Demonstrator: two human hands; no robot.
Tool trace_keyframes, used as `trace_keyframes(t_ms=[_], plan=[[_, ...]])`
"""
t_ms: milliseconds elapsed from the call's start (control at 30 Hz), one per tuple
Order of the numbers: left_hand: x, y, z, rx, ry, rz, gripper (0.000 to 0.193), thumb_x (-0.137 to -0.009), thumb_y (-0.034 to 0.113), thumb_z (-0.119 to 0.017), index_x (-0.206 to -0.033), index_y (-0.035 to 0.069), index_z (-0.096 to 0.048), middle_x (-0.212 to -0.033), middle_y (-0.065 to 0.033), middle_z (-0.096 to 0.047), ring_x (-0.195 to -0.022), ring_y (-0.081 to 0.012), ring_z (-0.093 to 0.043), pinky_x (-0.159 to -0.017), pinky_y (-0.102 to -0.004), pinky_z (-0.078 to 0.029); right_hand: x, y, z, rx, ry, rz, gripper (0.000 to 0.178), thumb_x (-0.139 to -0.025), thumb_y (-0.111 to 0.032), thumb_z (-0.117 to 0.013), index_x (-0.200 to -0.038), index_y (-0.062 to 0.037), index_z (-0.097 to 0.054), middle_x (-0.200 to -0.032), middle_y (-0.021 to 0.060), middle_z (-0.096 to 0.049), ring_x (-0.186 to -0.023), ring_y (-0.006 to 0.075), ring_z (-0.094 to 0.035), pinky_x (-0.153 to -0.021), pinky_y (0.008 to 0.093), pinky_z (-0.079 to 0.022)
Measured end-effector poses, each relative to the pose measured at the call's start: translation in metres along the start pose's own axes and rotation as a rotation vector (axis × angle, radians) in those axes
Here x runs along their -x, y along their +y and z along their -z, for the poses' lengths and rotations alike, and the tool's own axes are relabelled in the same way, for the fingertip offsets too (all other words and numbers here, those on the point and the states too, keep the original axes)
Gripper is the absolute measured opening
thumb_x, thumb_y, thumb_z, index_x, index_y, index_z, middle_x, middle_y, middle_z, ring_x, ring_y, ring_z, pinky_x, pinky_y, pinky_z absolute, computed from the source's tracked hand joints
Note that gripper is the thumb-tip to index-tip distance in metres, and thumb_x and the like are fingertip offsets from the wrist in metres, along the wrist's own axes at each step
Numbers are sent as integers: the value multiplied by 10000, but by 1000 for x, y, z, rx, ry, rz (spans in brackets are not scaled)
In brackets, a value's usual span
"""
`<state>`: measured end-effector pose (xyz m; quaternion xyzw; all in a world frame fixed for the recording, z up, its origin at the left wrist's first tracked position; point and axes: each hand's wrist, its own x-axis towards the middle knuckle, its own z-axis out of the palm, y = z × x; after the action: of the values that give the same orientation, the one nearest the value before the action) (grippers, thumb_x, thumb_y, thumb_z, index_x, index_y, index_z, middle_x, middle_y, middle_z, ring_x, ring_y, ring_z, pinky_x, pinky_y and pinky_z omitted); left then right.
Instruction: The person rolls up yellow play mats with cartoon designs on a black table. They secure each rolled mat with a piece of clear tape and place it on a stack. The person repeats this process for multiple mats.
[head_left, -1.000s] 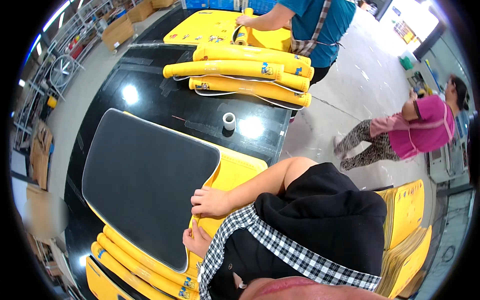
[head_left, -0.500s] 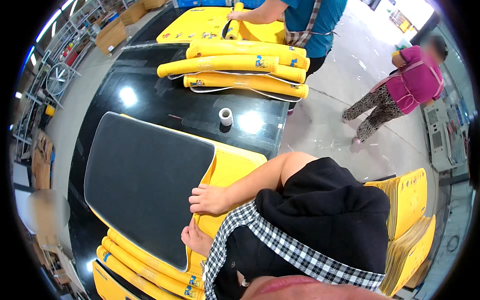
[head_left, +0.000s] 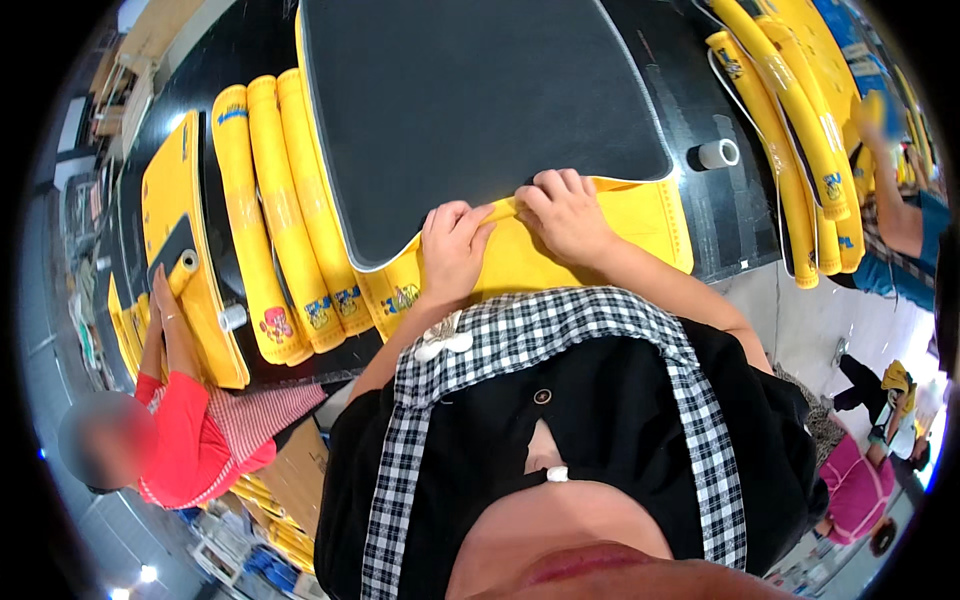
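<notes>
A large mat [head_left: 480,90] lies in front of me with its black underside up and a pale bound edge. Yellow shows where its near edge curls up. Below it lies another yellow mat [head_left: 640,220], printed face up. My left hand [head_left: 455,250] has its fingers bent over the curled near edge. Just to the right, my right hand [head_left: 565,215] grips the same edge, thumb beneath and fingers on top. Between the two hands a short yellow fold of the edge shows. My fingertips are partly hidden by the fold.
Several rolled yellow mats [head_left: 285,210] lie to the left, more rolled mats [head_left: 790,120] to the right. A white tape roll [head_left: 718,153] sits on the black table [head_left: 710,220]. At the left, a co-worker in red [head_left: 200,430] handles another mat; other people stand at the right.
My view has turned, bringing the red-clad co-worker into sight. Both hands still hold the mat's near edge, which now shows a short yellow fold between them.
</notes>
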<state>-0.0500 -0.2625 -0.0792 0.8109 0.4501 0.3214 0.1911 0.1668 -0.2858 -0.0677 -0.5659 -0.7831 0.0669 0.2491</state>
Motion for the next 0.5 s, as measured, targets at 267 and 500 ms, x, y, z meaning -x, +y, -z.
trace_keyframes(t_ms=[267, 500], plan=[[-11, -4, 4, -115, 30, -25, 182, -848, 173, -759, -996, 79, -710, -920, -90, -630, -883, -311, -600, -781, -428, -482, -17, 7, -4, 103, -55, 38, 254, -910, -380, -692, -1025, -154, -672, -973, 39, -609, -945, 243, -570, -833, 399, -437], [-31, -31, 17, -539, 77, -77, 254, -829, 308, -773, -831, 124, -598, -820, -53, -592, -797, -280, -588, -694, -427, -466, -50, 32, -4, 237, -61, 6, 383, -882, -496, -687, -793, -127, -637, -781, 23, -607, -804, 228, -618, -742, 358, -492]])
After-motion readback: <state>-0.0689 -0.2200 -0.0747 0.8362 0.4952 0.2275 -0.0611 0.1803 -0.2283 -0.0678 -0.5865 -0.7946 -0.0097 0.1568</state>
